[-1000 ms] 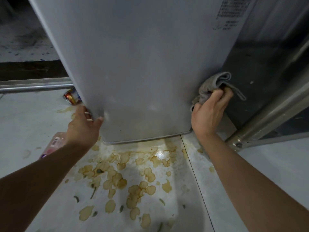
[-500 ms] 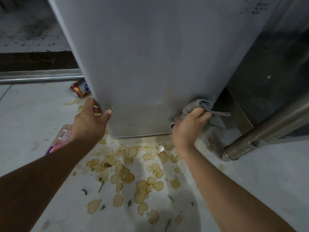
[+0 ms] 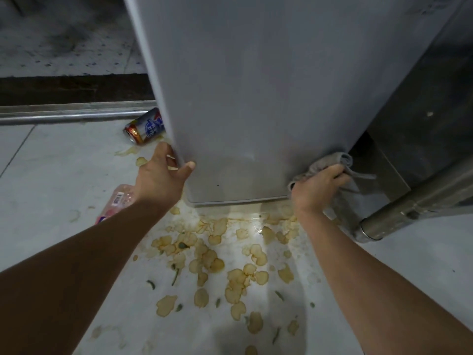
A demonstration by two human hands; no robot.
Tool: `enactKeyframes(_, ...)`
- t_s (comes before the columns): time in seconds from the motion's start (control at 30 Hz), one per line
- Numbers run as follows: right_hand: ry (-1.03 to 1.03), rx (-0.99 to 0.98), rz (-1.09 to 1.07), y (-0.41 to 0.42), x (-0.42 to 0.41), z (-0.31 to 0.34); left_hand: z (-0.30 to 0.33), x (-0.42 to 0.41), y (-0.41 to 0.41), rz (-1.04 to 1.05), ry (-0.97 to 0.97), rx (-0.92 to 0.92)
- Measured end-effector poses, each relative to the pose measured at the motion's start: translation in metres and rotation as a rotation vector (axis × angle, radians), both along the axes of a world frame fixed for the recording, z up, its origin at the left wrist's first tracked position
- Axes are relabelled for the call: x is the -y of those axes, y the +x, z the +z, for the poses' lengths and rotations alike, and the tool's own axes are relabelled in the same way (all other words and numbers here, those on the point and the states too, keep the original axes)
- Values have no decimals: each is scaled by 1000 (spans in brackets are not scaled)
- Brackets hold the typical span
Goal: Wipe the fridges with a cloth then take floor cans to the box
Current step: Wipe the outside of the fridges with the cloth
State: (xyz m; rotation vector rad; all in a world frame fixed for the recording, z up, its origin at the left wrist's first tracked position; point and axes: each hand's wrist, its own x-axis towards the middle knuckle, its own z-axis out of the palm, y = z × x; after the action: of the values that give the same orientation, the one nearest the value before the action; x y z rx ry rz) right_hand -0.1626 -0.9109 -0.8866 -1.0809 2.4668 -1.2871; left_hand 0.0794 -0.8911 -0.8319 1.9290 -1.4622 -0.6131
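A grey fridge [image 3: 256,93] fills the upper middle of the view, its bottom edge just above the floor. My left hand [image 3: 161,178] grips its lower left corner edge, thumb on the front face. My right hand [image 3: 316,189] holds a grey cloth [image 3: 330,162] bunched against the fridge's lower right corner. A red, white and blue can [image 3: 144,126] lies on its side on the floor behind the fridge's left edge. Partly hidden by my left forearm, a crushed clear plastic bottle [image 3: 117,202] with a pink label lies to the left.
Brown spill stains [image 3: 217,260] and green bits spread over the light floor in front of the fridge. A steel pipe [image 3: 399,213] slants at lower right beside a dark metal unit [image 3: 422,111]. A metal rail [image 3: 64,115] runs along the left wall.
My right hand slid the cloth down from mid-height on the fridge's right edge to its bottom right corner. The view shifted, showing more of the can. My left hand kept its grip.
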Motion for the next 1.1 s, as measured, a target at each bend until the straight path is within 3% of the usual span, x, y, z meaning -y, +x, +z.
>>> enactKeyframes(0.2, -93, -14, 255, 110, -26, -7, -3, 3, 10, -62, 27, 14)
enactKeyframes(0.3, -52, -17, 353, 159, -34, -10, -8, 2, 23, -121, 66, -82)
enactKeyframes(0.43, -55, -59, 455, 154, -37, -19, -9, -1, 30, -163, 100, -238)
enactKeyframes(0.5, -101, -10, 425, 132, -34, -20, -10, 0, 30, -167, 107, -282)
enactKeyframes(0.63, -30, 126, 160, 83, -18, -20, -13, 2, 33, -180, 106, -376)
enactKeyframes(0.77, 20, 115, 101, 102, -13, -17, -12, 3, 39, -236, 133, -452)
enactKeyframes(1.1, -75, -5, 419, 199, -39, -15, -2, 1, 56, -408, 250, -405)
